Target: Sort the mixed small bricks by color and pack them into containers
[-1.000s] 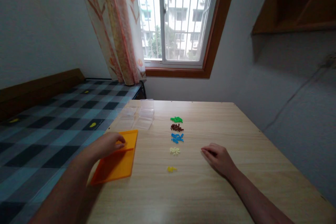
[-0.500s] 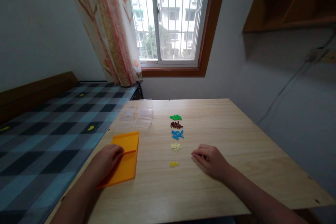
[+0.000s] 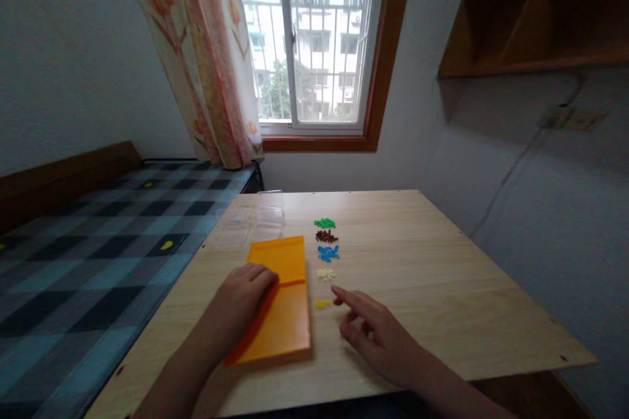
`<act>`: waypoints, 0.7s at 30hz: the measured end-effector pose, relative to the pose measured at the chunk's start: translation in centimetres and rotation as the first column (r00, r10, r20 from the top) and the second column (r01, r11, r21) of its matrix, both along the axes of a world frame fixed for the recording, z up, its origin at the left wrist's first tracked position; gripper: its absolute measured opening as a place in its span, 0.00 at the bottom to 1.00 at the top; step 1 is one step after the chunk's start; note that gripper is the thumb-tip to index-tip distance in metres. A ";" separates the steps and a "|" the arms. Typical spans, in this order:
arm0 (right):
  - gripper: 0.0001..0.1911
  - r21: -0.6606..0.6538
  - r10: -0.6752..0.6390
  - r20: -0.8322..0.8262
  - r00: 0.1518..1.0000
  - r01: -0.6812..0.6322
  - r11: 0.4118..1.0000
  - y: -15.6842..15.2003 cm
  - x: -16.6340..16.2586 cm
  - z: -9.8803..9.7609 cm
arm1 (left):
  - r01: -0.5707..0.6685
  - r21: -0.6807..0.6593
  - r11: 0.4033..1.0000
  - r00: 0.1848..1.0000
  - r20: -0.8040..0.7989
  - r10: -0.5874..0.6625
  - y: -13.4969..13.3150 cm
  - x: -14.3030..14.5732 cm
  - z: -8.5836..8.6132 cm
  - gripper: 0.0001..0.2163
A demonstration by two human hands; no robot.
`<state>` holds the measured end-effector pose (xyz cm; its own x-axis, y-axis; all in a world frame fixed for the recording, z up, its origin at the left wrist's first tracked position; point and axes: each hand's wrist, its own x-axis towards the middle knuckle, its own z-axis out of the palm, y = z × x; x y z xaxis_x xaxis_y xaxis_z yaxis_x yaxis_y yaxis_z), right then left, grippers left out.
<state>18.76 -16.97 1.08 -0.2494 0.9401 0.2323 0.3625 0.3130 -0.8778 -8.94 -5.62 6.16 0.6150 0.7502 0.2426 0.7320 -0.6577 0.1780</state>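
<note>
- left hand (image 3: 246, 298) lies flat on the shallow orange plastic tray (image 3: 289, 317). Fingers are spread over its middle ridge, pressing down rather than pinching, so nothing's actually gripped
- big change vs a sec ago: the tray was at the left edge of the pale wooden table (image 3: 442, 288). It's now slid right and sits just beside the row of tiny plastic bits, long side parallel to the row
- right hand (image 3: 376, 334) has come in too. Index finger is out w/ the tip almost at the small yellow pile (image 3: 322, 304), other fingers loosely curled, holding nothing
- rest of the row looks untouched, front to back: cream pile (image 3: 326, 273), blue pile (image 3: 328, 253), brown pile (image 3: 325, 236), green pile (image 3: 324, 223)
- clear plastic boxes (image 3: 255, 222) sit just behind the tray, checked bed cover (image 3: 98, 242) is off to the left
- imo tray and piles are now close together, both hands right there
</note>
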 end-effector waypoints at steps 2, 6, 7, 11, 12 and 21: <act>0.30 -0.066 -0.066 -0.069 0.995 0.061 0.996 -0.2 0.4 -0.2 | 0.076 0.016 0.997 0.992 -0.100 -0.074 -0.5 3.9 0.5 0.07; 0.28 -0.182 -0.248 -0.199 0.948 0.213 0.960 0.2 2.1 -1.7 | 0.197 0.060 0.979 0.958 -0.225 -0.179 -0.3 10.6 -0.2 0.04; 0.28 -0.213 -0.298 -0.240 0.924 0.249 0.945 0.4 2.7 -2.1 | 0.218 0.072 0.973 0.952 -0.237 -0.196 0.0 11.9 -0.4 0.04; 0.33 -0.307 -0.416 -0.366 0.833 0.314 0.899 1.6 5.1 -3.2 | 0.276 0.104 0.955 0.935 -0.259 -0.242 1.2 15.9 -0.8 0.06; 0.34 -0.323 -0.426 -0.376 0.823 0.315 0.893 2.0 5.8 -3.4 | 0.292 0.113 0.950 0.931 -0.260 -0.256 1.5 16.9 -0.9 0.06; 0.27 -0.232 -0.533 -0.183 0.826 0.491 0.840 9.5 14.0 -4.3 | 0.355 0.171 0.919 0.932 -0.138 -0.335 8.2 24.0 -1.8 0.07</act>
<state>32.71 -7.47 -3.18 0.3201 0.9461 0.0492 0.2099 -0.0202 -0.9775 15.09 2.61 4.34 0.8568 0.4331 0.2798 0.4611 -0.8864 -0.0400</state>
